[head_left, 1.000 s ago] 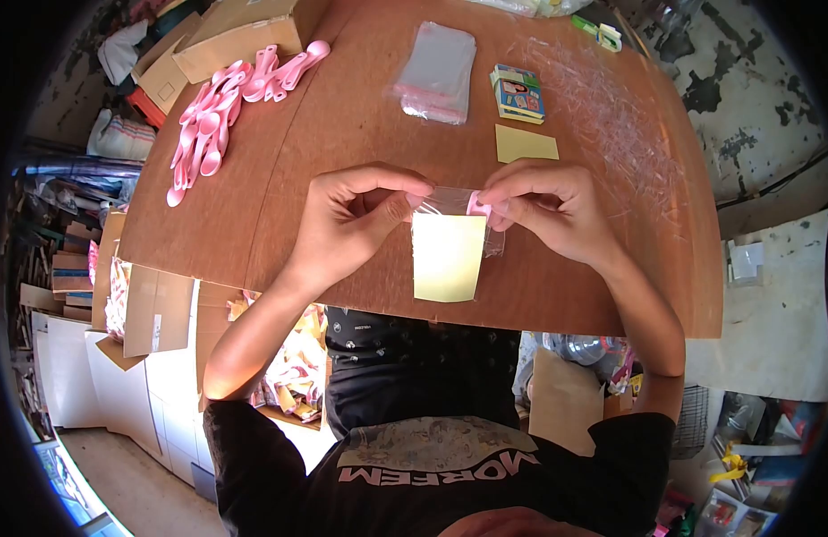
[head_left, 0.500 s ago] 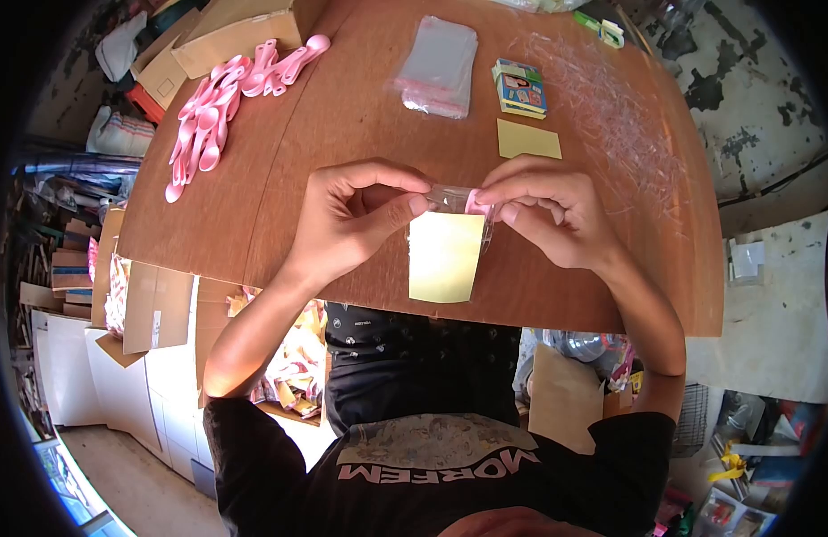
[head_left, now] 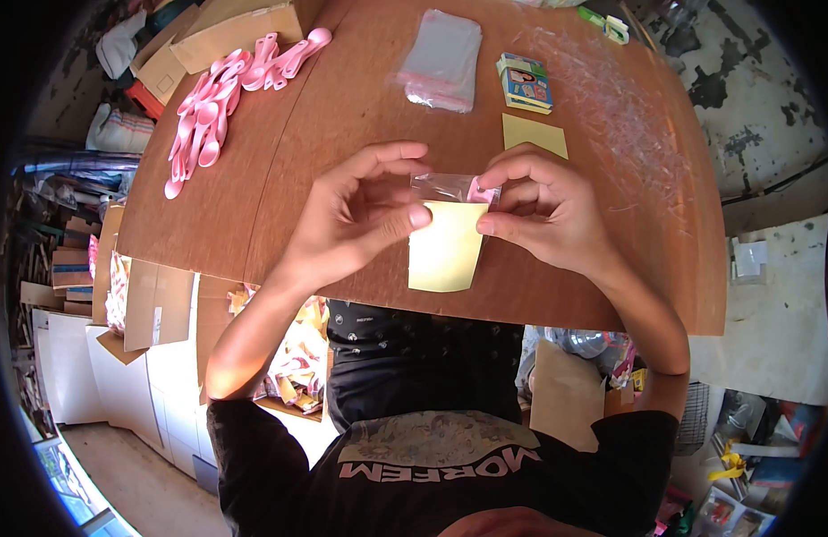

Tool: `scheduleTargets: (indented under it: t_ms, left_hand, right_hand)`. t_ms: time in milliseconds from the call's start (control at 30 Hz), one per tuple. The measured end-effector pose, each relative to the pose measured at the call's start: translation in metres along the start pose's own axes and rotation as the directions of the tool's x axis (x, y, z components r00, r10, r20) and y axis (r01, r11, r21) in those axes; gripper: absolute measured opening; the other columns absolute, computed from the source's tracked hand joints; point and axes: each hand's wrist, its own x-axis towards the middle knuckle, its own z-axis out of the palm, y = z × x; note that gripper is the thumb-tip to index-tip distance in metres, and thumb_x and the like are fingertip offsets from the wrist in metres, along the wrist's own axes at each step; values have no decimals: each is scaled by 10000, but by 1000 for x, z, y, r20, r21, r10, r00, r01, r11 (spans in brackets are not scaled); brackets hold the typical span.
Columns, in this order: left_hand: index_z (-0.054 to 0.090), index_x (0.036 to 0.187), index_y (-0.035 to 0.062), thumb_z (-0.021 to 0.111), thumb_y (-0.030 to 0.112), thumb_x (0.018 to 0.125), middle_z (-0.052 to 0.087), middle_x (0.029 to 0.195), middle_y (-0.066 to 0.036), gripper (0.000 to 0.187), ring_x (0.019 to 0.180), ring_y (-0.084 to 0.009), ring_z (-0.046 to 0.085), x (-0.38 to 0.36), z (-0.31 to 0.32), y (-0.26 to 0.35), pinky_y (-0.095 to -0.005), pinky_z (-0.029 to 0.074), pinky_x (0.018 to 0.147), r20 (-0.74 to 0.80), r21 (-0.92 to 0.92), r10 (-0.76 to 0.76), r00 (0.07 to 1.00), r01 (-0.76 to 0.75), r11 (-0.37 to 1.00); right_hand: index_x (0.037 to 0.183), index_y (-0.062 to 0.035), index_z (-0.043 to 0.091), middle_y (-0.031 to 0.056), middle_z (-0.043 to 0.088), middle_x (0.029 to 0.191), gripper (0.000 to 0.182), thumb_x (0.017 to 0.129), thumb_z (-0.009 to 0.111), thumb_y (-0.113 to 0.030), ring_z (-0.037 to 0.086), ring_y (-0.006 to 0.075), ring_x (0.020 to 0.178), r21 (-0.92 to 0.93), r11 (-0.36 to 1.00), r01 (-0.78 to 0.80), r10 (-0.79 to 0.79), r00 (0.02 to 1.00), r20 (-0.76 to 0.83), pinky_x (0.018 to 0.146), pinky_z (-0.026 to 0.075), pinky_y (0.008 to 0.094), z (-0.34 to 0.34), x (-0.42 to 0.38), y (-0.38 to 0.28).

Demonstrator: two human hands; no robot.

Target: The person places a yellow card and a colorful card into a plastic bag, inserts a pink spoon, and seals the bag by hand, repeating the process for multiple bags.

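Head view, left hand [head_left: 347, 219]: your digits apart.
Right hand [head_left: 557, 215]: clamped on clear bag [head_left: 442, 187].
Yellow card [head_left: 444, 255]: keep flat.

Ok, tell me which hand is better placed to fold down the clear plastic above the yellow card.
Probably the left hand: its index finger is raised and free, while the right hand seems to grip the clear plastic bag beside the pink handle.
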Motion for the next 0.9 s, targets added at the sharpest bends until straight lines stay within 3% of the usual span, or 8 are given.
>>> scheduleTargets:
  t_ms: [167,333,500,567,633,667,767,900]
  left_hand:
    - [601,1109,1,716,-3,797,661,880,-33,332,809,-66,618,-32,-14,7,-215,523,673,204,219,-212,956,166,961]
    - [647,998,-3,724,-4,758,687,863,-109,252,765,-181,693,-82,-51,8,-267,577,619,519,424,-163,839,-86,902]
    - [617,1052,-7,721,61,756,668,933,-181,321,779,-310,683,-147,-127,-60,-361,556,675,-184,793,-404,896,378,478]
    - [561,1157,3,737,167,757,642,1024,-198,467,898,-335,649,-182,-154,-96,-400,525,764,-193,976,-263,945,214,51]
    - [498,1234,3,729,224,768,618,1090,-199,565,992,-326,613,-181,-140,-86,-419,491,825,-309,948,-679,666,273,-164]
    - [522,1212,-7,721,244,782,629,1069,-190,536,982,-323,615,-198,-152,-103,-406,498,808,-27,988,-569,822,108,108]
    - [546,1214,15,696,230,830,659,1004,-155,466,894,-306,654,-134,-79,-23,-382,534,766,540,604,-485,688,84,793]
    - [494,1298,66,663,217,861,654,1003,-132,492,823,-238,666,-79,-53,34,-323,561,685,894,318,-250,372,-135,938]
  right_hand:
    - [1081,-23,581,67,579,1077,320,792,719,-26,651,110,819,73,990,-121,111,986,122,688,534,219,3,-2,-10]
    - [1089,-19,603,46,621,930,303,822,708,-118,621,67,763,-62,988,-140,142,990,25,644,494,206,-19,10,-2]
    - [959,-8,666,20,651,827,148,846,662,-102,582,49,688,-391,911,-130,45,975,-219,597,466,204,-67,39,30]
    - [938,-21,677,29,662,814,131,840,660,-107,594,72,674,-459,878,-132,15,968,-250,593,470,222,-81,55,46]
    - [917,-35,688,38,673,802,117,834,659,-111,606,95,661,-526,840,-133,-22,960,-278,589,473,240,-86,70,53]
    - [920,-51,690,53,677,816,124,826,660,-125,619,131,661,-619,781,-81,-86,968,-235,596,482,265,-81,79,55]
    - [921,-83,696,82,683,854,149,808,655,-170,653,234,713,-758,651,-34,-135,978,-160,640,508,339,-63,107,62]
    - [933,-54,700,82,692,863,210,783,687,-200,632,196,696,-809,588,2,-153,982,-109,626,495,315,-40,138,80]
